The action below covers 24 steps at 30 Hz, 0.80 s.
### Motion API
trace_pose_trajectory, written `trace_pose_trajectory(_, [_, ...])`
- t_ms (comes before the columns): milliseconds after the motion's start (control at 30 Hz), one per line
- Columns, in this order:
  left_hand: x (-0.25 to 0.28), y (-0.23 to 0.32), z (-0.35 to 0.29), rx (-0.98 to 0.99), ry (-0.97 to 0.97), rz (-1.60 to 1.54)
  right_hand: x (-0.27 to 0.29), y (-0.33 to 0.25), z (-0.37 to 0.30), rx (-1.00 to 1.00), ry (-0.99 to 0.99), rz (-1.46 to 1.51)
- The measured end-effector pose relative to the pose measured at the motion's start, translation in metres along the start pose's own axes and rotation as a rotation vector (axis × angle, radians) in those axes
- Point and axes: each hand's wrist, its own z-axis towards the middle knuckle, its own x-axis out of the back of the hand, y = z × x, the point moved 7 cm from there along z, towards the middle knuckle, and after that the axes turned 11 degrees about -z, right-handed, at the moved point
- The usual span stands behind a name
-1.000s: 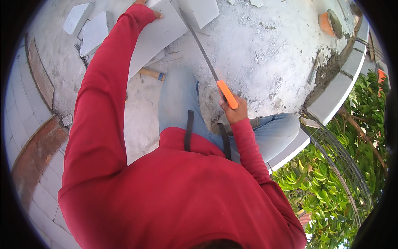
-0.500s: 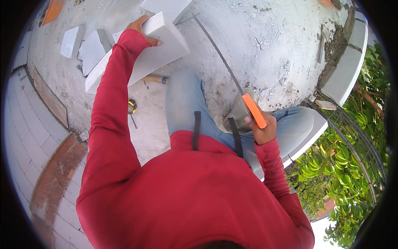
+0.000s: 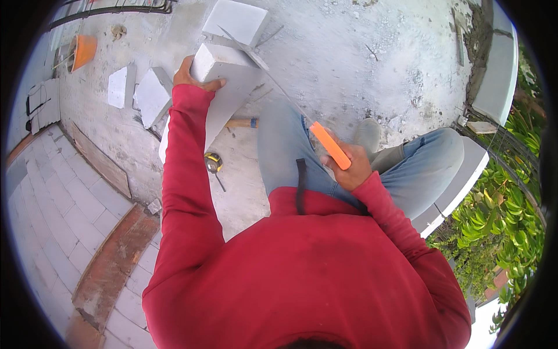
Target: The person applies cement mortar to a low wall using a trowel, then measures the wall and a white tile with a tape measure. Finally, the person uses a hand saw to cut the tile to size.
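Note:
My left hand (image 3: pixel 196 77) grips the near-left end of a long white lightweight block (image 3: pixel 229 84), thumb on one face and fingers round the other side. The block lies aslant, running back under my left forearm, which hides part of it. In my right hand (image 3: pixel 353 170) is a handsaw (image 3: pixel 330 145), held by its orange handle above my lap. Its thin blade points up and to the left, crossing by the block's right end. Whether the blade touches the block I cannot tell. Another white block (image 3: pixel 235 22) lies just beyond.
Two cut block pieces (image 3: pixel 153 96) lie to the left. A yellow-black tape measure (image 3: pixel 213 162) and a wooden tool handle (image 3: pixel 239 123) lie by my left knee. An orange bucket (image 3: pixel 85 52) stands far left. Low block wall (image 3: pixel 494 75), wire mesh and shrubs (image 3: pixel 494 203) line the right.
My right hand has brought the saw leftward, its blade swinging from open floor to the block's right end. My left hand still grips the block. The whole view has shifted a little.

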Motion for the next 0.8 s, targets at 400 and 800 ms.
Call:
trace_pose_trajectory(400, [0.016, -0.006, -0.021, 0.089, 0.103, -0.214, -0.006, 0.018, 0.007, 0.116, 0.000, -0.091])
trace_pose_trajectory(800, [0.025, 0.004, -0.040, 0.025, 0.180, -0.168, 0.010, 0.020, 0.016, 0.212, 0.069, -0.111])
